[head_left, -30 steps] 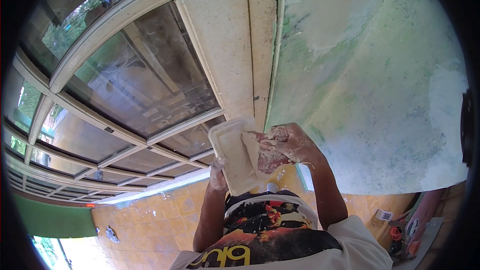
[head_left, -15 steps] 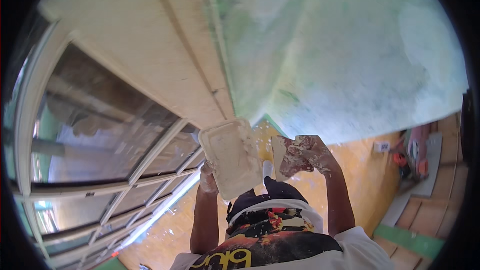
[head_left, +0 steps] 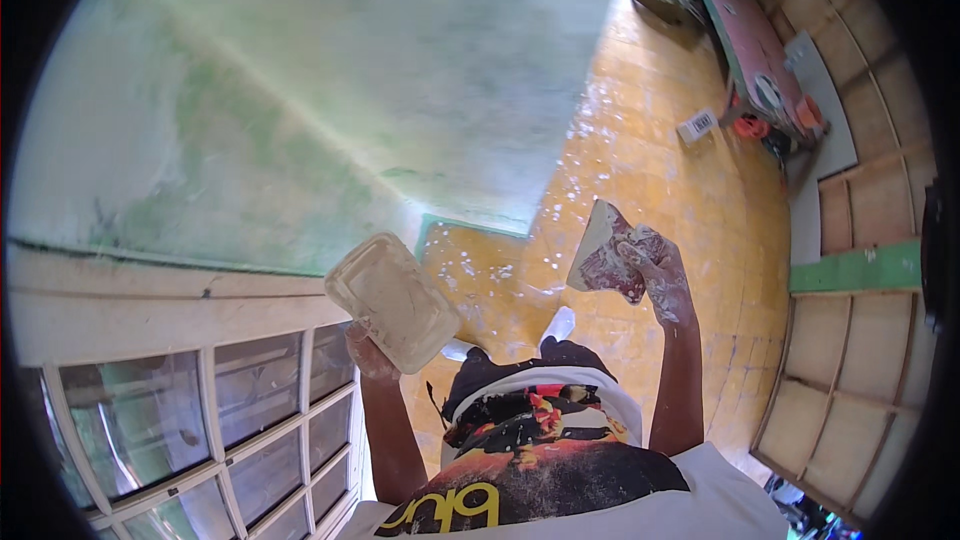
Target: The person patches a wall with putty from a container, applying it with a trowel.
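Note:
My left hand grips the edge of a shallow rectangular plastic tray, smeared with pale putty, held tilted in front of my body. In my right hand is a wide, flat putty scraper, its pale blade pointing up and left. White putty coats that hand's fingers and the scraper's dark reddish part. Both tools are off the wall, with a gap between tray and scraper. How much putty lies in the tray is hard to tell.
A patchy green-and-white wall with a projecting corner rises ahead. White-framed window panes are at the left. White spots speckle the yellow tiled floor. At the far right stand a pink table, a small white box and wooden panelling.
My view has swung right, bringing more floor and the pink table in. My hands have moved apart; the scraper, earlier close beside the tray, is now well to its right.

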### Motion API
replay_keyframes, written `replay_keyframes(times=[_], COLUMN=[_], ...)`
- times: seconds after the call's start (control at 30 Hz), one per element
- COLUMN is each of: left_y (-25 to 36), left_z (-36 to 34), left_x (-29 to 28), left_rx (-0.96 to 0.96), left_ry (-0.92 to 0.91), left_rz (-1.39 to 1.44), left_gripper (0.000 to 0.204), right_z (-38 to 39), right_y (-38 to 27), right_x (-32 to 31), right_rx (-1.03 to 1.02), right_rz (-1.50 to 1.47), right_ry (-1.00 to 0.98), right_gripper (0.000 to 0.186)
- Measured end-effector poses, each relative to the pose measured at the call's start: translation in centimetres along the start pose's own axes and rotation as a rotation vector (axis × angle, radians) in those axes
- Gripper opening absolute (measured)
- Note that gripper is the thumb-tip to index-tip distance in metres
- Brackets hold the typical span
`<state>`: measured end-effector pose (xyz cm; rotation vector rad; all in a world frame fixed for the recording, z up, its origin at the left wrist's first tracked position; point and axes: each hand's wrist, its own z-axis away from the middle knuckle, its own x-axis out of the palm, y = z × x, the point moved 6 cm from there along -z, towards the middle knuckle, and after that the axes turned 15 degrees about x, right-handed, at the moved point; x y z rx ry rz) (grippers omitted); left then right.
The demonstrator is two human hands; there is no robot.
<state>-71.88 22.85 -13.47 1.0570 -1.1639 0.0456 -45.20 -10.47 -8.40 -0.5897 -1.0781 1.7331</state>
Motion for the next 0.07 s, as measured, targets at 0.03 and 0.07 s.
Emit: replay_keyframes(times=[0.03, 0.07], left_y=[-2.2, -4.5], left_z=[-0.2, -0.7], left_x=[2.1, 3.6], left_rx=[-0.062, -0.081], left_ry=[-0.060, -0.047], left_rz=[0.107, 0.101], left_gripper=[0.071, 0.071], right_z=[0.4, 0.4], right_y=[0.0, -0.1], right_x=[-3.0, -5.8], right_rx=[0.025, 0.042], right_rz=[0.004, 0.006], right_ry=[-0.008, -0.018], right_gripper=[0.012, 0.013])
